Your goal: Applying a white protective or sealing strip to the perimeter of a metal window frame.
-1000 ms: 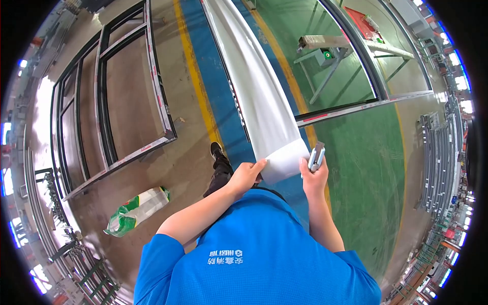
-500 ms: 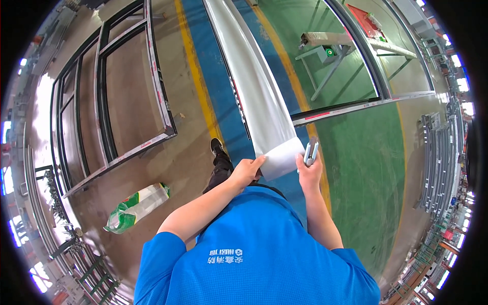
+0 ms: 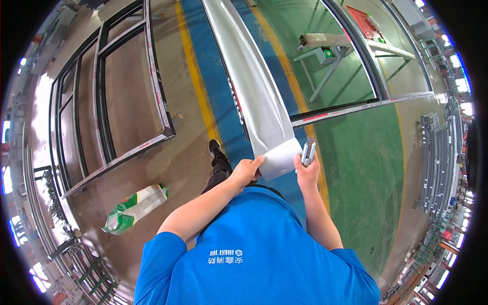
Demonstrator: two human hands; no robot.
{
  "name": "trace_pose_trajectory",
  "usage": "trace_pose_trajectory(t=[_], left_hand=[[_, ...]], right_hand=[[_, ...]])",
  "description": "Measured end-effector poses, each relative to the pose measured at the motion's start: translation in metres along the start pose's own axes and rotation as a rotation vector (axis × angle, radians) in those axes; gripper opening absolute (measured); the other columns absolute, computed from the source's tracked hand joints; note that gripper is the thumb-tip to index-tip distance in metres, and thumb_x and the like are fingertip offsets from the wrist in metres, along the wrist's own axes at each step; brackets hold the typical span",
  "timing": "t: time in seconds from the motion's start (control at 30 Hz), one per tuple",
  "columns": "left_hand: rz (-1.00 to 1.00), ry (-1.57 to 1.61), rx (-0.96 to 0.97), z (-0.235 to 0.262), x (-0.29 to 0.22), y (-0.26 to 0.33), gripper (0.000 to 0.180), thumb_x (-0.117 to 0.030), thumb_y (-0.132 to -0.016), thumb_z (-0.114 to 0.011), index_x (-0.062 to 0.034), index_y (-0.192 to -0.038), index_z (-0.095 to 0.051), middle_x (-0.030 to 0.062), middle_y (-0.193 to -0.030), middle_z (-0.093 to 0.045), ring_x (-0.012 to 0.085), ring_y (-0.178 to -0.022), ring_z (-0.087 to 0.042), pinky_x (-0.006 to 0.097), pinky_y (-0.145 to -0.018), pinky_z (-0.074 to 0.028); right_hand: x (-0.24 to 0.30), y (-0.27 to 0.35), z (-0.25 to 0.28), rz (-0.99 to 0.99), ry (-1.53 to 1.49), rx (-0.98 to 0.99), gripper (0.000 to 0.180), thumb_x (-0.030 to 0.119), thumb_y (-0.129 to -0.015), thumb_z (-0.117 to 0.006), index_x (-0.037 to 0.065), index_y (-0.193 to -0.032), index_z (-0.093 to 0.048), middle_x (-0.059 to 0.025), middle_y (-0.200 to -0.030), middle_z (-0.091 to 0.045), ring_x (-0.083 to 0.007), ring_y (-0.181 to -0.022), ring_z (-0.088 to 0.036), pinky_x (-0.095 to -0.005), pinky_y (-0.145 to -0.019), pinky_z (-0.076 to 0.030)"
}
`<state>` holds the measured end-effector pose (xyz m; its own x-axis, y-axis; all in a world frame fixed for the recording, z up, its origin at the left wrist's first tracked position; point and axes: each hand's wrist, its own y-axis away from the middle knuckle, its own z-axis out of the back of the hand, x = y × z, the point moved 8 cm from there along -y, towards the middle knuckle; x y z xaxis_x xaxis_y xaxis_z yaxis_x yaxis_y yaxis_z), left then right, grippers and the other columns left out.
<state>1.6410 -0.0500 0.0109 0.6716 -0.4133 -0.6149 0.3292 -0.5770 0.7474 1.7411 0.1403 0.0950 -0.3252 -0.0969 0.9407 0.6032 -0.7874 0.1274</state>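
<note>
Two things held: left hand (image 3: 246, 172), white sheeting (image 3: 278, 158); right hand (image 3: 308, 174), gray tool (image 3: 308, 151).

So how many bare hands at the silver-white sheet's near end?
2: left hand on the sheet at left; right hand at its right edge, holding a silver metal tool.

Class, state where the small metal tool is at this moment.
In the head view, the small metal tool is in the person's right hand, right of center, beside the near end of the white sheet.
</note>
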Motion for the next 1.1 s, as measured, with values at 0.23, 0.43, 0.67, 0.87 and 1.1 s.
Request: trace_pose_trajectory(t=[0.23,0.43,0.67,0.87,1.1], left_hand=[[0.094,0.219,0.035,-0.007,0.003,-0.009,0.061,-0.056,-0.093,-0.058,0.0031,-0.107,-0.062,0.0060,-0.098,-0.063,0.0165,-0.084,-0.057,0.032,-0.078,-0.047],[0.197,0.343,0.041,-0.004,-0.018,-0.017,0.099,-0.078,-0.081,-0.054,-0.0081,-0.149,-0.036,0.0173,-0.148,-0.037,0.0417,-0.141,-0.025,0.069,-0.107,-0.026],[0.162,0.315,0.062,-0.008,-0.018,-0.019,0.105,-0.086,-0.081,-0.036,-0.0166,-0.158,-0.016,0.0135,-0.163,-0.016,0.0352,-0.150,-0.010,0.066,-0.113,-0.012],[0.173,0.269,-0.021,-0.002,-0.022,-0.024,0.103,-0.087,-0.082,-0.028,-0.0177,-0.157,-0.018,0.0129,-0.160,-0.022,0.0372,-0.147,-0.018,0.068,-0.111,-0.014],[0.138,0.261,0.086,0.008,-0.021,-0.031,0.106,-0.088,-0.081,-0.031,-0.0170,-0.158,-0.013,0.0134,-0.164,-0.012,0.0374,-0.150,-0.008,0.066,-0.112,-0.017]], right_hand=[[-0.022,-0.004,-0.007,-0.030,0.016,0.045,0.022,0.016,-0.087,-0.072,0.008,-0.082,-0.051,0.0037,-0.065,-0.046,-0.0045,-0.059,-0.043,-0.0247,-0.052,-0.039],[-0.032,-0.012,-0.016,-0.105,0.135,0.119,0.019,0.016,-0.084,-0.073,0.006,-0.087,-0.058,-0.0021,-0.071,-0.055,-0.0112,-0.064,-0.053,-0.0286,-0.060,-0.045],[0.042,-0.036,-0.077,-0.079,-0.079,0.322,0.025,0.016,-0.085,-0.073,0.004,-0.106,-0.066,-0.0078,-0.090,-0.071,-0.0144,-0.078,-0.065,-0.0275,-0.073,-0.050],[0.017,-0.076,-0.100,-0.360,-0.661,0.372,0.024,0.009,-0.092,-0.066,-0.009,-0.108,-0.062,-0.0166,-0.102,-0.069,-0.0218,-0.090,-0.069,-0.0332,-0.084,-0.058],[0.029,-0.106,-0.044,-0.092,-0.320,0.068,0.027,0.020,-0.092,-0.070,-0.004,-0.104,-0.064,-0.0113,-0.096,-0.069,-0.0156,-0.086,-0.066,-0.0293,-0.082,-0.053]])
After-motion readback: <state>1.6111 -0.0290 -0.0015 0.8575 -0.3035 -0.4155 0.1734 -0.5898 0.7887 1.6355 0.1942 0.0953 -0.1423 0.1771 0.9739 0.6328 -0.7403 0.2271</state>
